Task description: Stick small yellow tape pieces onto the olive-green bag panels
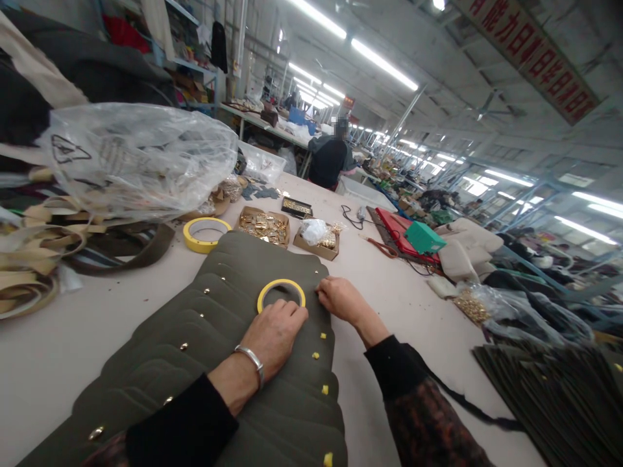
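Note:
A stack of overlapping dark olive fabric pieces (243,363) runs up the table. Small gold metal fittings dot its left side, and bits of yellow tape (325,390) sit along the right edge. My left hand (275,334), wearing a silver bracelet, is closed over the near rim of a roll of yellow tape (281,283) above the stack. At the stack's upper right edge, my right hand (342,298) is pinched shut beside a small gold fitting. Whatever its fingertips hold is hidden.
Beyond the stack stand a second yellow tape roll (204,235) and cardboard boxes of gold hardware (265,227). Webbing strips (34,266) and a large plastic bag (141,159) lie left. At right are a green box (425,238) and more olive pieces (549,389). A person (331,159) is farther back.

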Demonstrator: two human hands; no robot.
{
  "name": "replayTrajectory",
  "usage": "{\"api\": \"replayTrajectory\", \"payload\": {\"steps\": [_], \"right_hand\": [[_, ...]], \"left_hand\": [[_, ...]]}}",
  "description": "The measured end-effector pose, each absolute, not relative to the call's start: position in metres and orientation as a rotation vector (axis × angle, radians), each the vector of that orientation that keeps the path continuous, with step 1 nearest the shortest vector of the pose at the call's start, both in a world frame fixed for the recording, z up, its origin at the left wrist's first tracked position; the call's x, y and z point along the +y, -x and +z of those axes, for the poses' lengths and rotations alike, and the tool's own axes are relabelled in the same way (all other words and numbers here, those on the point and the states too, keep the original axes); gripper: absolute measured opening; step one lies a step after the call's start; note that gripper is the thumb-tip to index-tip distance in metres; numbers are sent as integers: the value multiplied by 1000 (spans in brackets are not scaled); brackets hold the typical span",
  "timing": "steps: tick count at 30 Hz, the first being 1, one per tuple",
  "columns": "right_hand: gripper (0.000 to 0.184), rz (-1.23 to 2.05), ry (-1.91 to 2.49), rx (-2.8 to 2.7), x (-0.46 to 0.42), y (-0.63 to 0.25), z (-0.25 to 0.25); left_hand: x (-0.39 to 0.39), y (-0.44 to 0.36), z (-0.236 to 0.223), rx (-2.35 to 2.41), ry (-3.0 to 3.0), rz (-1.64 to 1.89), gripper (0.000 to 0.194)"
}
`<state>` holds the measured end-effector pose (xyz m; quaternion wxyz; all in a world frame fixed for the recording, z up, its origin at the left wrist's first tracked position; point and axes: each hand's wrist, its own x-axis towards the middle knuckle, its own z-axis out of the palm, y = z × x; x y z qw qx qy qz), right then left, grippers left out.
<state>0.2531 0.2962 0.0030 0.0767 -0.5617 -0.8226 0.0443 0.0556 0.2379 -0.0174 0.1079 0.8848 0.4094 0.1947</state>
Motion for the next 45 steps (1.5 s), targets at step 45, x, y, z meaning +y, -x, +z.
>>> {"api": "replayTrajectory", "payload": {"steps": [45], "right_hand": [[12, 434, 1510, -1552, 204, -205, 5]], "left_hand": [[234, -54, -9, 1087, -2591, 1050, 27]]}}
